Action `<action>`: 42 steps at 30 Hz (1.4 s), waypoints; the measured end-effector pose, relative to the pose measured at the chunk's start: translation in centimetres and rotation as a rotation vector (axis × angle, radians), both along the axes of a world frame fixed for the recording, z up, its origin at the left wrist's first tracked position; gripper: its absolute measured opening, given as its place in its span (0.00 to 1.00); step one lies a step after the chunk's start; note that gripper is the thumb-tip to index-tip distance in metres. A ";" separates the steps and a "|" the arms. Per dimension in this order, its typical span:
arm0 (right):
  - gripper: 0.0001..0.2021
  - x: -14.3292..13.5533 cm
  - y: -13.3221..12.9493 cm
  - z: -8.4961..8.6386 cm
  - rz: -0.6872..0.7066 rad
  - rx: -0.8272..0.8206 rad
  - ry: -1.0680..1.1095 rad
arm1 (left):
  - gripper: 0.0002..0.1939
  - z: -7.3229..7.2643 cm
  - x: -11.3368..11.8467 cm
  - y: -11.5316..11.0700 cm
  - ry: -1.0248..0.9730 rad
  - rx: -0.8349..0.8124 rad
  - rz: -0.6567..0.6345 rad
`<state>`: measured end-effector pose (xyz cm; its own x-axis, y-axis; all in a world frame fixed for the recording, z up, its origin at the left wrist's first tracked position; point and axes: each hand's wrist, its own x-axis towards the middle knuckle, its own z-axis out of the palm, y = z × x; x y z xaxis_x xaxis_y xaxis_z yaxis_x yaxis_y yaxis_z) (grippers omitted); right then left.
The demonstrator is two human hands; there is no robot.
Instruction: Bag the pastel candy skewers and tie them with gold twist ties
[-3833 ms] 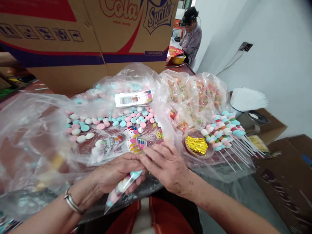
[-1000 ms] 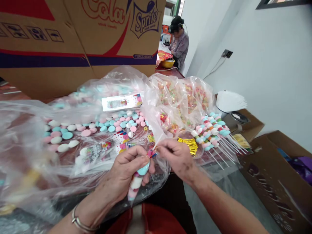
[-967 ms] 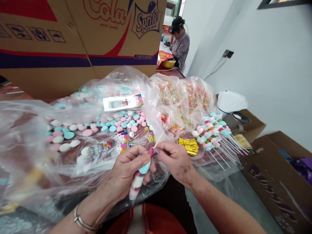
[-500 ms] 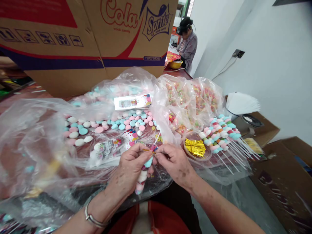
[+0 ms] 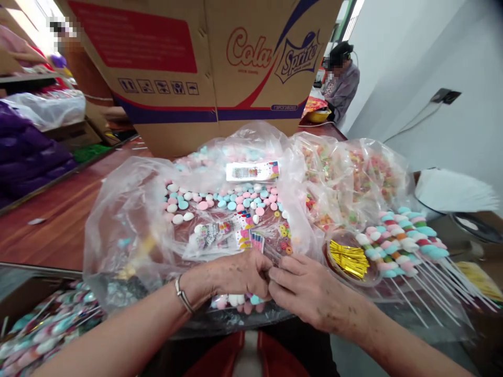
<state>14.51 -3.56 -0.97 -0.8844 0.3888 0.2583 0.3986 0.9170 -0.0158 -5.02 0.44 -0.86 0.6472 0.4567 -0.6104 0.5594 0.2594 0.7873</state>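
Note:
A bagged marshmallow-like candy skewer [image 5: 237, 300], with pink, white and blue pieces, lies crosswise below my left hand [image 5: 239, 273]. That hand is closed, its curled fingers gripping the skewer near the bag's gathered neck. My right hand [image 5: 308, 288] meets it from the right, fingertips pinched at the same neck. The fingers hide the exact grip and any tie there. A colourful printed bag end [image 5: 257, 242] sticks up just beyond the knuckles. To the right of my right hand stands a round clear tub [image 5: 334, 272] of gold twist ties [image 5: 349, 260].
Loose pastel candies [image 5: 223, 201] and printed bags [image 5: 214, 235] lie on the plastic sheet ahead. Unwrapped skewers [image 5: 404, 241] are piled right; finished ones fill a box [image 5: 51, 335] lower left. A tall carton [image 5: 168, 118] stands behind. A person [image 5: 343, 84] works at the back.
The view has swung left. The skewer has turned from pointing down toward me to lying crosswise under my left hand. Both hands have closed together round its neck.

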 end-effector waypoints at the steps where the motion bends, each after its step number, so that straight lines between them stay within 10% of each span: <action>1: 0.12 -0.3 -0.2 -0.3 -0.039 0.008 0.017 | 0.06 0.1 0.1 -0.2 0.014 0.069 0.019; 5: 0.17 -1.1 -0.5 -1.2 -0.216 0.051 0.149 | 0.06 1.1 0.6 -1.0 0.026 0.458 0.123; 12: 0.10 -1.4 -0.3 -1.9 -0.175 0.099 0.018 | 0.07 0.2 0.7 -0.9 0.046 0.626 0.065; 20: 0.11 -1.8 3.3 -2.1 -0.705 0.126 0.485 | 0.05 -0.5 1.7 -3.1 -0.148 1.327 0.440; 27: 0.10 -5.5 1.4 1.3 -0.483 -0.056 0.791 | 0.29 2.1 0.4 -1.7 -0.589 0.045 0.878; 31: 0.10 -5.9 1.5 0.5 -0.499 -0.140 0.839 | 0.28 4.6 -3.1 -0.4 -0.887 0.127 0.894; 35: 0.09 -6.0 2.3 -0.1 -0.547 -0.190 0.888 | 0.30 4.1 -4.7 -0.7 -0.643 0.013 0.622; 42: 0.08 -9.8 -0.1 -1.3 -0.365 -0.514 0.943 | 0.14 1.6 -2.6 -2.9 -0.681 0.117 1.151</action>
